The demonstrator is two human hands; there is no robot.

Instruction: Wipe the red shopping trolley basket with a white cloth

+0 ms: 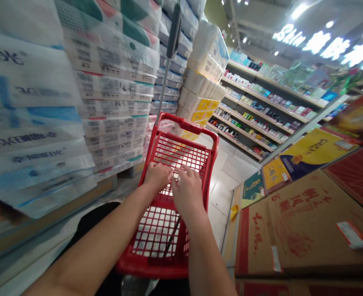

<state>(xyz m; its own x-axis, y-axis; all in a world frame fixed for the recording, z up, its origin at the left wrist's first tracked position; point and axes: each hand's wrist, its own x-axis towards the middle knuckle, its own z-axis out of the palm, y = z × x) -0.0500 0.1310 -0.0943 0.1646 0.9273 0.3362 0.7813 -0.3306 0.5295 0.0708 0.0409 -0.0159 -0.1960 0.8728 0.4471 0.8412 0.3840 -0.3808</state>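
A red plastic shopping cart (pixel 213 152) with grid walls stands in front of me. My left hand (pixel 159 176) is over the middle of the cart, its fingers curled and closed. Close beside it, fingertips almost meeting, my right hand (pixel 188 187) has bent fingers drawn in towards the thumb. A small pale spot shows at the right fingertips; I cannot make out what it is. Whether either hand touches the cart is unclear. A thin metal rod with a dark grip (pixel 174 31) rises at the cart's far left corner.
Stacked paper packs (pixel 116 90) on a low pallet wall the left side. Printed cardboard boxes (pixel 310 222) are piled on the right. Beyond the cart, pale floor tiles (pixel 229 168) lead to shelves (pixel 258 98) of small goods.
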